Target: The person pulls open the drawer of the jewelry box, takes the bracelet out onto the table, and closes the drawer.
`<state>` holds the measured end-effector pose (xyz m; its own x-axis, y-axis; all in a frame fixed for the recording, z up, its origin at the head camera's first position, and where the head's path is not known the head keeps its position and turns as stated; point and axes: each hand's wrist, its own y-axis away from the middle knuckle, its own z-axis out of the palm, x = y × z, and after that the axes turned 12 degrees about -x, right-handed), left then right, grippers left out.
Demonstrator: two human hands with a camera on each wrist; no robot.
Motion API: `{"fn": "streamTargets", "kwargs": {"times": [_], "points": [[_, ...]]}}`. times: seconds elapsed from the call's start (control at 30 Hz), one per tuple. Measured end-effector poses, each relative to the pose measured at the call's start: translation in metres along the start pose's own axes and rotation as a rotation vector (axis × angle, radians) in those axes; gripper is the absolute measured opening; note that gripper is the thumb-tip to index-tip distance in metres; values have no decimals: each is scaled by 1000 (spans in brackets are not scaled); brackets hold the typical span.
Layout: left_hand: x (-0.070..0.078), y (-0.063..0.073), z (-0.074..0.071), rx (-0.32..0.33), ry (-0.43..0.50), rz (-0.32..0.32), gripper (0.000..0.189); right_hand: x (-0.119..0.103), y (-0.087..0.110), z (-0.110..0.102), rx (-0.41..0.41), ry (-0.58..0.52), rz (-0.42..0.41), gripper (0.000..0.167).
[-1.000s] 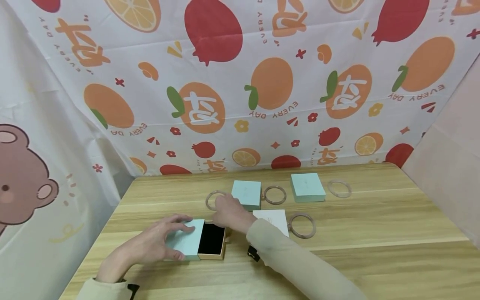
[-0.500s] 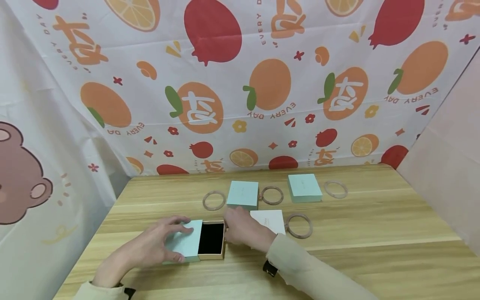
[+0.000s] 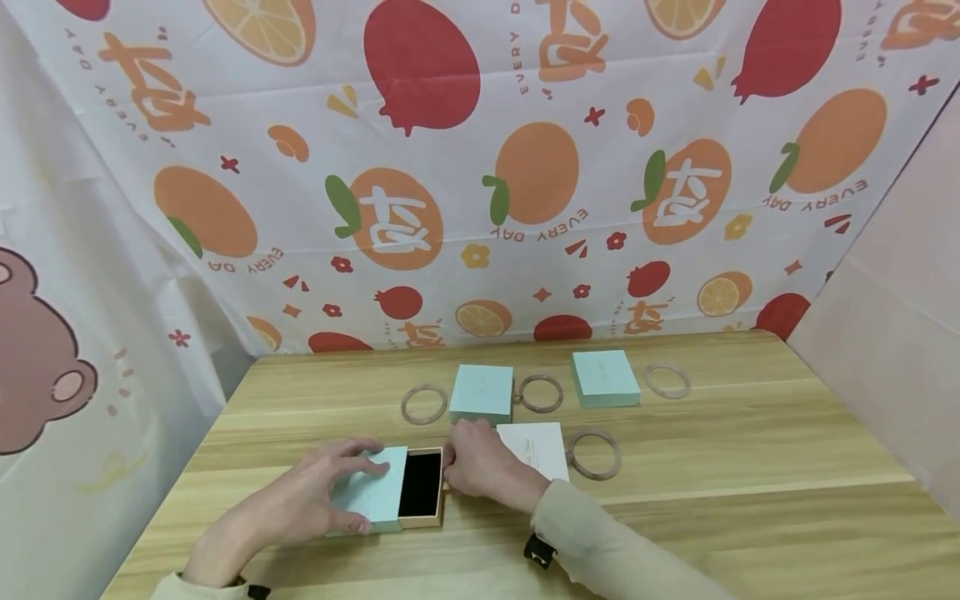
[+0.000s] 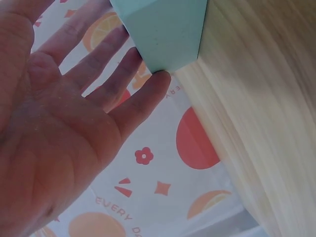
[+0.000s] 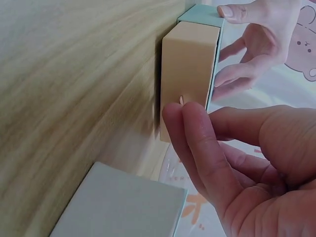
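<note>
In the head view, my left hand point(image 3: 300, 500) grips the pale turquoise sleeve of a drawer-style bangle box point(image 3: 375, 492), thumb along its near side and fingers across it. The box's tan drawer point(image 5: 190, 69), lined in black, sticks partly out on the right. My right hand point(image 3: 487, 467) presses its fingertips against the drawer's end, just by a small pull tab point(image 5: 181, 99) in the right wrist view. In the left wrist view, the little finger of my left hand point(image 4: 69, 133) touches a corner of the sleeve point(image 4: 168, 34).
Behind stand two more turquoise boxes, one mid-table point(image 3: 482, 392) and one farther right point(image 3: 606, 377). A white box point(image 3: 534, 446) lies beside my right wrist. Bangles lie near them: a left one point(image 3: 424, 404), a middle one point(image 3: 540, 393), a front one point(image 3: 595, 455) and a pale one point(image 3: 667, 382).
My right hand has come down from near the left bangle to the drawer's end. The drawer has slid slightly farther into the sleeve, while my left hand keeps its hold.
</note>
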<state>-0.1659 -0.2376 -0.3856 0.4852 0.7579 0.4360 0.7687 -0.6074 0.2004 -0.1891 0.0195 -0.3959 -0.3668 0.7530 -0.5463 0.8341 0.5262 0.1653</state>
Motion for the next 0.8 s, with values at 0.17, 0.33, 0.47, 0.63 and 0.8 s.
{"fn": "streamTargets", "kwargs": {"times": [0.17,0.33,0.47,0.63,0.8], "points": [[2,-1,1,-2,7,14,64,-2,-1,3,7,-26,3,26],[2,-2,1,-1,-4,27,66,-4,-2,6,-7,-98,-21,23],[3,-2,1,0,-7,28,66,-6,-2,9,-44,-149,-60,19],[3,-3,1,2,-21,20,66,-9,-2,13,-112,-265,-73,22],[3,-3,2,10,-57,21,67,-12,-2,18,-170,-392,-79,32]]}}
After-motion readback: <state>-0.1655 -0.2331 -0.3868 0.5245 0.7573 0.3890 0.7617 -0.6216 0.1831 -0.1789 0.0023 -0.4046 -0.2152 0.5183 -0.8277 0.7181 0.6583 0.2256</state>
